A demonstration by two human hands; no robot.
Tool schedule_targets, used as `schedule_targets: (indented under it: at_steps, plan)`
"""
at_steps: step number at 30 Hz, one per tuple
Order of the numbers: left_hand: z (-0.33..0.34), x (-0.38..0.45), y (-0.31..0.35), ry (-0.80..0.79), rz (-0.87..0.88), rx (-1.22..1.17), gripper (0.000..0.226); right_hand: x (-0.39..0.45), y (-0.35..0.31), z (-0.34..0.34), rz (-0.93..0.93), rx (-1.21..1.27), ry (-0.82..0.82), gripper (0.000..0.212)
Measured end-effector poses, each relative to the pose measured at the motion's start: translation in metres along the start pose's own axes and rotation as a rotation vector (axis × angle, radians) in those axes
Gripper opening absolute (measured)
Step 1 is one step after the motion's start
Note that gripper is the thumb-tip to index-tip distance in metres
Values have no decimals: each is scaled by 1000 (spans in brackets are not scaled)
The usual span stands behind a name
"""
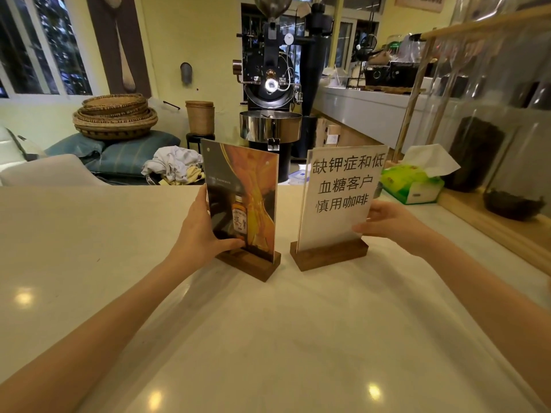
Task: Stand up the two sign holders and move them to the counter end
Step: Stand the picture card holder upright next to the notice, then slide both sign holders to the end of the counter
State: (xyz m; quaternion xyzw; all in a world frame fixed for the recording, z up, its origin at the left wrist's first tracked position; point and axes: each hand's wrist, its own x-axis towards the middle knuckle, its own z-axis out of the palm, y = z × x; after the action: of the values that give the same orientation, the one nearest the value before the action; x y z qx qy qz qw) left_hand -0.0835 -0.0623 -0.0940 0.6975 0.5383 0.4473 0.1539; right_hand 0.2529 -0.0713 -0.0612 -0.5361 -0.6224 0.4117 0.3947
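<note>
The pale counter (pixel 89 248) carries both sign holders upright on wooden bases, near its far edge. The left hand (pixel 202 231) grips the left edge of the bottle-picture sign holder (pixel 241 198), thumb across its front. The right hand (pixel 387 222) closes on the right edge of the white text sign holder (pixel 337 201). A green tissue pack (pixel 413 183) lies just beyond the right fingers.

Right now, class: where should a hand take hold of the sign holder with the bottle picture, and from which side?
Probably the acrylic panel's lower left edge, from the left. The bottle sign holder stands upright on its wooden base; the left hand already pinches that thin panel there, thumb in front.
</note>
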Motion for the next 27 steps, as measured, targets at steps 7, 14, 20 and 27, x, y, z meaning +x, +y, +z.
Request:
schedule_targets:
  at_steps: [7, 14, 20, 27]
  plan:
    - [4, 6, 2, -25, 7, -3, 113, 4, 0, -6, -28, -42, -37, 40]
    - [32, 28, 16, -58, 74, -23, 112, -3, 6, -28, -5, -73, -8, 39]
    - [73, 51, 35, -122, 106, -100, 110, -14, 24, -60, 18, -82, 142, 40]
    - [127, 75, 60, -184, 146, -157, 109, -33, 36, -99, 57, -132, 268, 45]
